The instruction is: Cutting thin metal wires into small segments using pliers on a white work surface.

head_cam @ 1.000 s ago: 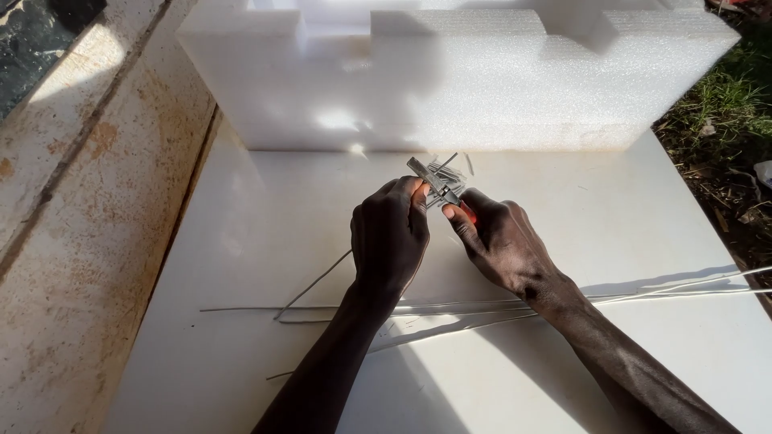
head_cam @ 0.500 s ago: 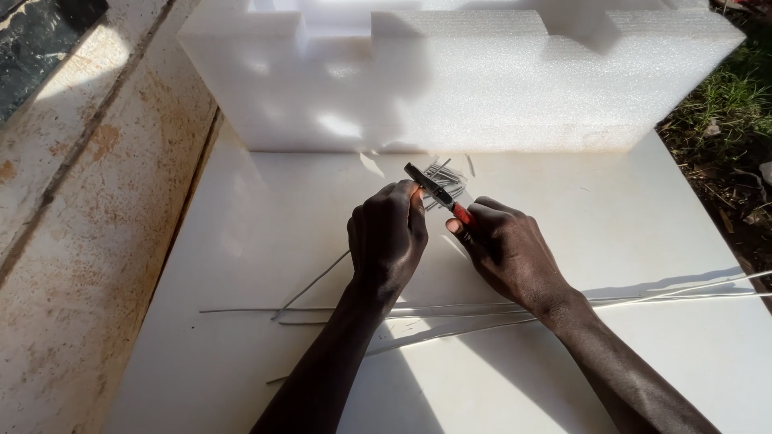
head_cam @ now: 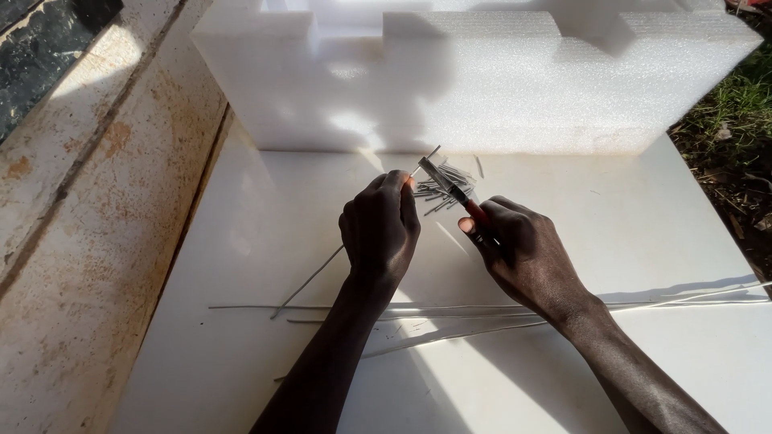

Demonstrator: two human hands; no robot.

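Pinching a thin wire (head_cam: 338, 255) in the closed left hand (head_cam: 379, 229), with its tip poking out just past the fingertips. Gripping red-handled pliers (head_cam: 454, 191) in the closed right hand (head_cam: 523, 253), jaws beside that tip. Probably light, springy and slippery, so best held close to the cut end. Short cut pieces (head_cam: 446, 183) heaped just beyond both hands; no containers visible.

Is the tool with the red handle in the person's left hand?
No, the red-handled tool is gripped by the right hand, while the left hand pinches a thin wire.
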